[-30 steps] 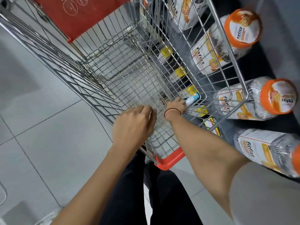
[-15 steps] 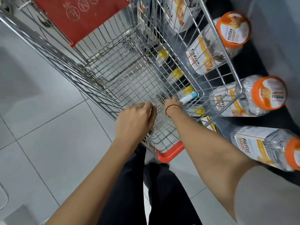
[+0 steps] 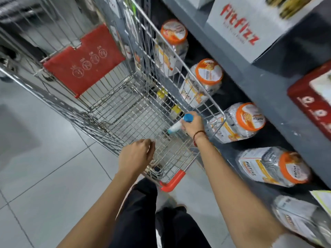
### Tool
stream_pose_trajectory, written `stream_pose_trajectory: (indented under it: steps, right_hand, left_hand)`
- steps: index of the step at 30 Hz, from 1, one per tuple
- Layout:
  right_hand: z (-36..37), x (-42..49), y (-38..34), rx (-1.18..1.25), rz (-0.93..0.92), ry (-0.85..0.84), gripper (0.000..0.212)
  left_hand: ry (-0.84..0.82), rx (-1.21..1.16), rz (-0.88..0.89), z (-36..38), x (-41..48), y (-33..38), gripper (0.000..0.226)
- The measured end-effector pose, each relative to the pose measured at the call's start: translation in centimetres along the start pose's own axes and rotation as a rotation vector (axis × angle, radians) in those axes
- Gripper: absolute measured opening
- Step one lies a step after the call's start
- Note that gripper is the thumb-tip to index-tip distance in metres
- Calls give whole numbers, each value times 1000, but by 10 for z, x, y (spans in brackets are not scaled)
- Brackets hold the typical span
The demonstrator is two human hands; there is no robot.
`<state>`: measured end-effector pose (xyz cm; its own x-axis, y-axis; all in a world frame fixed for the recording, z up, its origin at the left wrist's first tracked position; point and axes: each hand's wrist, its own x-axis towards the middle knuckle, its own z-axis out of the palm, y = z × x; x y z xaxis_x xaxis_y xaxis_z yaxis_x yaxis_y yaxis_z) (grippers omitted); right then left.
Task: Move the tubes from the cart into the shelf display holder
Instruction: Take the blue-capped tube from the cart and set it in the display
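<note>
Cart [image 3: 111, 111]: wire basket, red flap on its far end, red corner guard near the person; stands on grey floor tiles just beside the shelf [image 3: 250, 83].
Tube [image 3: 180, 123]: white body, blue cap; held inside the cart near its right wall, lifted off the basket floor, tilted with the cap uppermost.
Right hand [image 3: 192, 125]: grip closed around the tube's upper part just under the cap; thin red band on the wrist.
Left hand [image 3: 137, 155]: loosely curled at the cart's near rim, fingers bent inward, holding nothing I can make out; contact with the wire is unclear.
Jars [image 3: 249, 120]: clear, orange lids, lying on their sides in a row on the dark lower shelf, lids facing the aisle, seen partly through the cart's right wall.
Box [image 3: 240, 25]: white, red "fitfizz" lettering, on the shelf level above the jars.
Yellow tags [image 3: 176, 109]: small, along the shelf edge, seen through the wire.
Display holder: cannot tell which item it is; picture is motion-blurred.
</note>
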<state>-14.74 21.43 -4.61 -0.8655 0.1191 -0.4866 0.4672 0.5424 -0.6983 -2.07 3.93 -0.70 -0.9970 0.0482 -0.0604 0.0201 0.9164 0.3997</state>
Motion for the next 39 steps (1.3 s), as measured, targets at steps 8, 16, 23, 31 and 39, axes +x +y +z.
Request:
stream_pose_trajectory:
  steps: [8,16,23,31,39]
  right_hand:
    - [-90,-71,-34,616,-145,125,5]
    - [-180,-138,-43,1091,-168,194,6]
    - [-259,-191,-18,1033,-315,434,9]
    - [-347,-239,19,847,-417,770,7]
    - [-383,-251,40,936,-413,877,10]
  left_hand:
    - [-83,28,-38,-7,0,2,28]
    - [-125,-85,158,-21,31,78,23]
    - [-52,-160,519,-18,68,193,13]
    - [46,-205,918,-9,76,316,5]
    - [35,-171,1003,10,80,340,16]
